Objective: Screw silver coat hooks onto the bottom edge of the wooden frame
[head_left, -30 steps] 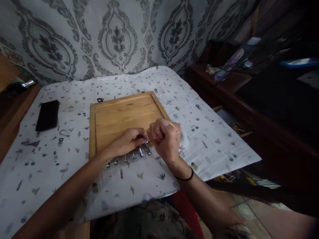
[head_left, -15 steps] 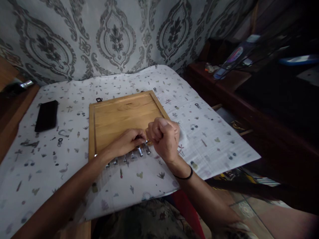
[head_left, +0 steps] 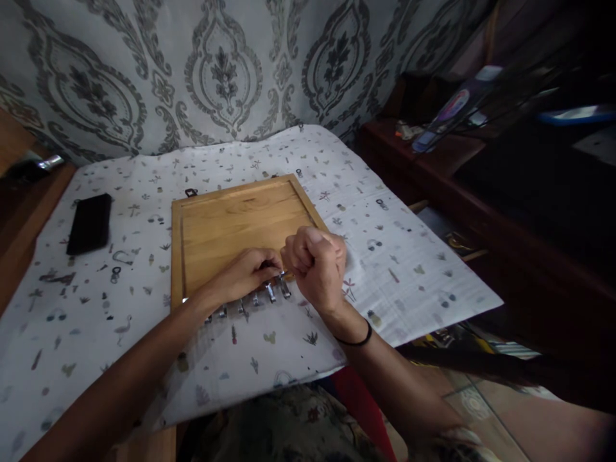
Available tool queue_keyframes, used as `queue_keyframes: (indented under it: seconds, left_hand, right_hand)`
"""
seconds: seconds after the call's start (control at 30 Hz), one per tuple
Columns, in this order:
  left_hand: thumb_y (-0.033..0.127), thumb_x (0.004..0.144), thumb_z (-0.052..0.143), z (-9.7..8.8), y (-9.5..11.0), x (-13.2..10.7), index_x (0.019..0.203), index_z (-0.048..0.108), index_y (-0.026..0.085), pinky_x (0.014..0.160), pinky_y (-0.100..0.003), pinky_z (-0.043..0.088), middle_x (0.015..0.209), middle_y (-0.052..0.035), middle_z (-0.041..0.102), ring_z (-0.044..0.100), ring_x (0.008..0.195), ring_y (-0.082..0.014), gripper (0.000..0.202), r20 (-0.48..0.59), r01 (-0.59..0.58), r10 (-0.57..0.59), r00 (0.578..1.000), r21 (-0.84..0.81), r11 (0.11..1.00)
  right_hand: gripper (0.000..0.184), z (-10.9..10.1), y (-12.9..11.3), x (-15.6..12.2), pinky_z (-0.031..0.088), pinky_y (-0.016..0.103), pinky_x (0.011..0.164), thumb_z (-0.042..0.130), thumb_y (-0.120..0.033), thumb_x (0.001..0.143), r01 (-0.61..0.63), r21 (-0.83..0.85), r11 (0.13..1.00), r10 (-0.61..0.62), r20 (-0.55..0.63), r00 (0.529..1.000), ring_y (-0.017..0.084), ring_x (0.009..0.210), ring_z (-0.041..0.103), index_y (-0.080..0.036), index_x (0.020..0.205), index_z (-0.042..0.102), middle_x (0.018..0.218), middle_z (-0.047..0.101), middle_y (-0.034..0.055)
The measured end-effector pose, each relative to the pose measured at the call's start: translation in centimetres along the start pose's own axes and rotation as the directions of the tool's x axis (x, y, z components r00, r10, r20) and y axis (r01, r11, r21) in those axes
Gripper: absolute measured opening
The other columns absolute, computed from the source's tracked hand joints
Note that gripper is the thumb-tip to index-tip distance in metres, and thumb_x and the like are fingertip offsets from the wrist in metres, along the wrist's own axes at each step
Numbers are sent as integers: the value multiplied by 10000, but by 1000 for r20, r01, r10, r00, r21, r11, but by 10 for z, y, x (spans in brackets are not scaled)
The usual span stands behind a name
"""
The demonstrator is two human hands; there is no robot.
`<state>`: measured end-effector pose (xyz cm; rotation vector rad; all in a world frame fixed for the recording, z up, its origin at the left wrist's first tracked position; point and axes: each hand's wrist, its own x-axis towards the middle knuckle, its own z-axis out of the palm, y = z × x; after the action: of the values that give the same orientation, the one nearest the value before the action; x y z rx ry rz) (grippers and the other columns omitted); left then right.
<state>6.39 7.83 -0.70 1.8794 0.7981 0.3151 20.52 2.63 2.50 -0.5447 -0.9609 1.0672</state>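
A wooden board (head_left: 231, 221) with a raised rim lies on a patterned white cloth (head_left: 409, 276). Several small metal hooks (head_left: 269, 293) stick out along its near edge. My left hand (head_left: 245, 274) rests on that near edge, fingers pinched at a hook near the right end. My right hand (head_left: 317, 268) is closed in a fist right beside it, knuckles up, touching the left fingertips. What the right fist holds is hidden. A black band circles my right wrist.
A black phone-like case (head_left: 90, 223) lies at the left on the cloth. A dark wooden cabinet (head_left: 481, 212) with clutter stands at the right. Patterned fabric hangs behind. A brown table edge (head_left: 19, 224) shows at far left.
Both hands stay at the board's near edge. The view has shifted slightly; the hands have hardly moved.
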Motion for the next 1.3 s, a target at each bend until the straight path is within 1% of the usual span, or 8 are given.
queue_keyframes:
  seconds: [0.23, 0.5, 0.7, 0.9, 1.07, 1.13, 1.2, 1.3]
  left_hand:
    - [224, 920, 598, 0, 2, 0, 841, 658, 149, 697, -268, 453, 786, -7, 651, 586, 739, -158, 124, -16, -11, 11, 1000, -8, 1000]
    - [176, 889, 611, 0, 3, -1, 833, 664, 148, 726, -275, 476, 794, -17, 671, 618, 773, -171, 82, -14, -22, 21, 1000, -21, 1000]
    - [215, 887, 612, 1, 3, 1, 807, 652, 158, 700, -272, 466, 774, -11, 662, 604, 750, -170, 106, -34, 11, -11, 999, -10, 1000]
    - [245, 862, 615, 1, 5, 1, 766, 637, 162, 677, -270, 435, 747, -2, 639, 570, 720, -163, 128, -33, -5, 5, 999, -8, 1000]
    - [312, 926, 559, -3, 8, -4, 887, 654, 163, 715, -281, 458, 824, -12, 659, 587, 783, -179, 181, -22, -22, 22, 1000, -13, 1000]
    - [311, 972, 505, -5, 10, -10, 923, 648, 168, 741, -293, 463, 842, -14, 660, 598, 803, -184, 208, -75, -56, 60, 995, 52, 997]
    - [291, 1004, 458, -4, 11, -18, 888, 643, 172, 754, -309, 461, 832, -21, 652, 601, 794, -188, 248, -146, -68, 95, 985, 174, 982]
    - [180, 997, 423, -1, 14, -35, 898, 688, 180, 812, -333, 480, 889, -43, 676, 634, 857, -205, 282, -167, -49, 107, 980, 320, 946]
  right_hand:
    - [632, -1, 2, -1, 224, 234, 410, 681, -519, 908, -17, -76, 997, 13, -43, 999, 58, 408, 186, -221, 488, 315, 466, 226, -84]
    - [650, 1, 2, -2, 233, 235, 416, 694, -532, 894, -14, -67, 998, 13, -22, 1000, 56, 405, 189, -218, 488, 295, 463, 211, -87]
    - [648, 1, 2, -2, 231, 235, 422, 695, -529, 897, 3, -63, 998, -4, -12, 1000, 57, 407, 201, -214, 487, 306, 460, 226, -85]
    - [638, 0, 3, -2, 220, 239, 422, 691, -509, 906, 9, -37, 999, -9, 1, 1000, 62, 406, 199, -217, 481, 316, 460, 233, -85]
    - [654, 1, 2, -1, 214, 236, 410, 696, -549, 883, 0, -50, 999, 0, -12, 1000, 61, 399, 179, -225, 478, 297, 456, 216, -92]
    - [661, 1, 2, 0, 216, 233, 408, 703, -554, 877, 1, -50, 999, -1, -14, 1000, 59, 398, 177, -226, 477, 291, 455, 213, -93]
    - [664, 1, 1, 0, 216, 229, 405, 707, -553, 875, -1, -49, 999, 0, -15, 1000, 57, 399, 173, -225, 478, 288, 456, 209, -94]
    - [662, 2, 0, 1, 212, 222, 399, 711, -536, 877, -4, -41, 999, 3, -13, 1000, 50, 398, 170, -224, 481, 282, 455, 211, -93]
